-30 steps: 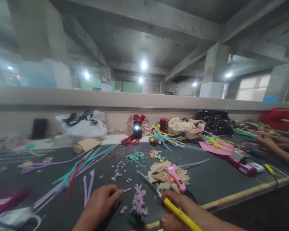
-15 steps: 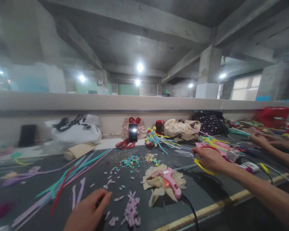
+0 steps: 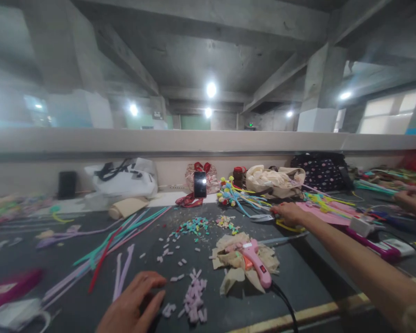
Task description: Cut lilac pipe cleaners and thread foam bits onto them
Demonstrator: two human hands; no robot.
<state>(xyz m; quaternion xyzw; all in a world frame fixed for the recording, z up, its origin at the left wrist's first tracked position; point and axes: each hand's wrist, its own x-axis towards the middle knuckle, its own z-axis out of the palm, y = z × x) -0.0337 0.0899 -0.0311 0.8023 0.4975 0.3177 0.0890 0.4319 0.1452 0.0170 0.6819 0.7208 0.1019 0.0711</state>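
Observation:
My right hand [image 3: 289,215] is stretched out over the middle right of the dark table, its fingers closed on a pair of scissors [image 3: 262,218]. The blades point left, beside a bunch of blue pipe cleaners with yellow tips [image 3: 234,194]; my fingers partly hide the handles. Near the front edge, my left hand [image 3: 135,300] holds nothing, thumb and fingers apart. It is just left of a heap of short lilac pieces [image 3: 194,298]. Between my hands, a pink glue gun [image 3: 258,263] lies on crumpled paper [image 3: 225,252].
Long pipe cleaners [image 3: 104,249] lie on the left. Small teal pieces [image 3: 194,225] are scattered mid-table. A phone [image 3: 200,184] stands at the back, between a white bag [image 3: 125,178] and a cloth bag [image 3: 273,180]. Another person's hand [image 3: 412,201] is at far right.
My right hand with the scissors has moved a little farther back and lower toward the table. The fingers of my left hand have spread wider. The view has turned slightly left.

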